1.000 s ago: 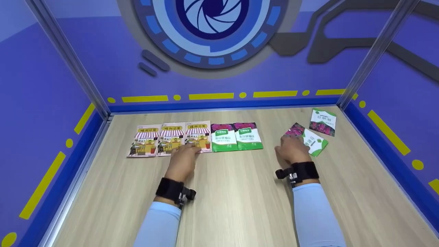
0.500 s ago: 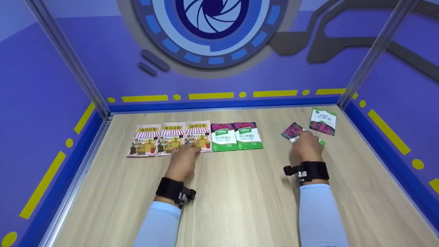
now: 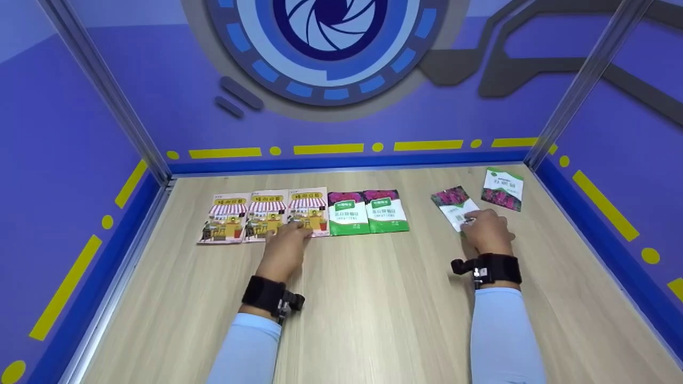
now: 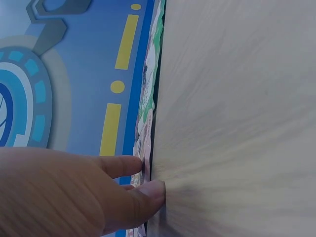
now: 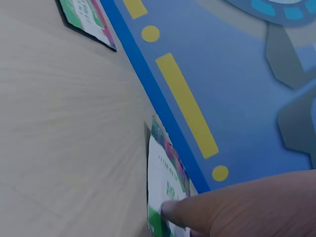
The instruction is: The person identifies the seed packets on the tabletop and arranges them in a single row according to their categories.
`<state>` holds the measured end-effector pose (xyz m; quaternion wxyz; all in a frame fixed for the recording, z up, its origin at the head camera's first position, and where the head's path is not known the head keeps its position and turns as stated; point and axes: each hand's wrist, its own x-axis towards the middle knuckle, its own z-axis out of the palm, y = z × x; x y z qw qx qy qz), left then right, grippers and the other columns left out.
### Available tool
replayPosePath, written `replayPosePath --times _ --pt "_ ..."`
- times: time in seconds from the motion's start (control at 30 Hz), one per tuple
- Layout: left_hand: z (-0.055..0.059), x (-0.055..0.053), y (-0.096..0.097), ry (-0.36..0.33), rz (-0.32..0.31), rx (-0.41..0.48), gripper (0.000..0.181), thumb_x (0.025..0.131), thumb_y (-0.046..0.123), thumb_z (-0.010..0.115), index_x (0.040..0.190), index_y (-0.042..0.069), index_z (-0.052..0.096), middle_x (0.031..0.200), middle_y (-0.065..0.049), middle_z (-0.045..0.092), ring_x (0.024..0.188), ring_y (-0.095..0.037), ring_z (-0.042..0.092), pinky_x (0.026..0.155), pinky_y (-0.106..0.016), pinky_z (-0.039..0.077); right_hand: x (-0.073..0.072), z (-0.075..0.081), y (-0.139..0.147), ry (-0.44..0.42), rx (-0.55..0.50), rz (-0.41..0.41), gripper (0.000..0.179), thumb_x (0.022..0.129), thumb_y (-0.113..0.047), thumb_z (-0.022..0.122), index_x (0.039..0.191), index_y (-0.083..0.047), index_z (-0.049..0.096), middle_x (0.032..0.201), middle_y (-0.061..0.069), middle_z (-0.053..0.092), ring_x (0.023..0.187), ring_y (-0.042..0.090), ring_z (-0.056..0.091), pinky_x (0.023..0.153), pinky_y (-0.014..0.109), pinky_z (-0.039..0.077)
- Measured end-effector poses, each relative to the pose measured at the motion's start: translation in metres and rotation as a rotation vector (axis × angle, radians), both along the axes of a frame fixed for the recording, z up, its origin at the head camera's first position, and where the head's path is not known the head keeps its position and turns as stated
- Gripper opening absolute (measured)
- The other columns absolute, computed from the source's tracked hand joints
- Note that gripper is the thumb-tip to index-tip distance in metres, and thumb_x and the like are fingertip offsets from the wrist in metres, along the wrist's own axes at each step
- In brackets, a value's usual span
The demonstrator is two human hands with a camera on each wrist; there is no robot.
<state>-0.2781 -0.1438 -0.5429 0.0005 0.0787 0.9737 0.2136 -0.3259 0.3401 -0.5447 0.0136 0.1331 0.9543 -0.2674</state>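
Three pink packets (image 3: 222,216) with a shop picture lie side by side at the left, followed by two green-and-white flower seed packets (image 3: 387,212). My left hand (image 3: 285,248) rests on the lower edges of the pink packets; in the left wrist view its thumb (image 4: 150,192) and forefinger (image 4: 123,166) are extended and apart. Further right, my right hand (image 3: 486,232) pinches the lower end of a tilted seed packet (image 3: 452,201). The right wrist view has the thumb (image 5: 177,211) on this packet's printed face; the other fingers are mostly hidden.
Another seed packet (image 3: 502,190) lies upside down near the back right corner of the wooden table (image 3: 373,309). Blue-purple panels (image 3: 341,128) wall the table at the back and both sides, with metal posts (image 3: 576,80) at the corners.
My right hand has shifted right along the packet to its lower end. That packet has turned so its flower end points up-left. My left hand and the row have stayed still.
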Motion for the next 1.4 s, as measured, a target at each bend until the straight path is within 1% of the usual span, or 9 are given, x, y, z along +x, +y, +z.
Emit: replayPosePath --times 0.13,0.27,0.43,0.67,0.77,0.93,1.2,1.4 --pt "0.001 0.0 0.0 -0.005 -0.002 0.002 0.035 0.117 0.015 0.06 0.148 0.017 0.077 0.165 -0.015 0.064 0.158 -0.041 0.054 0.133 -0.08 0.027 -0.004 -0.005 -0.014 0.022 0.014 0.036 0.045 0.108 -0.029 0.076 0.147 -0.007 0.075 0.152 0.035 0.058 0.138 0.058 0.051 0.108 0.081 0.035" --pt "0.001 0.0 0.0 -0.01 -0.003 -0.005 0.036 0.117 0.013 0.059 0.148 0.017 0.076 0.166 -0.016 0.063 0.159 -0.041 0.053 0.133 -0.08 0.027 -0.007 -0.009 -0.027 0.047 0.038 0.085 0.045 0.109 -0.03 0.076 0.147 -0.006 0.075 0.153 0.033 0.057 0.142 0.057 0.051 0.112 0.083 0.035" --pt "0.001 0.0 0.0 -0.013 -0.003 -0.016 0.037 0.117 0.013 0.059 0.149 0.018 0.076 0.167 -0.015 0.062 0.159 -0.041 0.054 0.133 -0.079 0.027 -0.01 -0.012 -0.039 0.087 0.064 0.157 0.047 0.111 -0.03 0.073 0.149 -0.002 0.071 0.164 0.029 0.057 0.153 0.054 0.05 0.114 0.086 0.038" --pt "0.0 0.0 -0.001 0.004 -0.004 -0.01 0.037 0.116 0.011 0.059 0.148 0.017 0.076 0.165 -0.016 0.063 0.157 -0.041 0.056 0.133 -0.078 0.029 -0.015 -0.015 -0.055 0.071 0.097 0.234 0.052 0.113 -0.037 0.071 0.155 -0.006 0.066 0.17 0.026 0.054 0.159 0.053 0.047 0.118 0.089 0.035" --pt "0.001 0.001 -0.001 0.011 -0.003 -0.004 0.036 0.116 0.012 0.061 0.147 0.017 0.078 0.164 -0.016 0.065 0.155 -0.041 0.057 0.132 -0.079 0.029 -0.015 -0.015 -0.058 0.085 0.112 0.269 0.051 0.112 -0.035 0.073 0.155 -0.008 0.068 0.17 0.026 0.054 0.158 0.054 0.047 0.116 0.091 0.036" --pt "0.0 -0.002 0.0 -0.014 0.005 0.001 0.034 0.117 0.018 0.061 0.146 0.018 0.078 0.164 -0.015 0.064 0.156 -0.043 0.056 0.133 -0.08 0.027 -0.014 -0.015 -0.061 0.112 0.119 0.316 0.05 0.111 -0.032 0.075 0.154 -0.008 0.069 0.171 0.026 0.053 0.158 0.056 0.048 0.114 0.092 0.037" --pt "0.001 -0.002 0.001 -0.04 0.01 0.002 0.037 0.117 0.013 0.059 0.15 0.018 0.076 0.168 -0.016 0.06 0.16 -0.042 0.052 0.135 -0.08 0.025 -0.014 -0.014 -0.065 0.1 0.104 0.334 0.05 0.111 -0.031 0.073 0.157 -0.01 0.068 0.173 0.025 0.051 0.161 0.054 0.045 0.119 0.087 0.037" --pt "0.002 -0.001 0.002 -0.045 0.011 0.002 0.037 0.117 0.015 0.059 0.15 0.018 0.075 0.169 -0.016 0.06 0.161 -0.041 0.051 0.135 -0.079 0.025 -0.014 -0.013 -0.066 0.092 0.104 0.343 0.051 0.112 -0.032 0.073 0.158 -0.01 0.067 0.174 0.025 0.05 0.161 0.055 0.044 0.12 0.089 0.035"
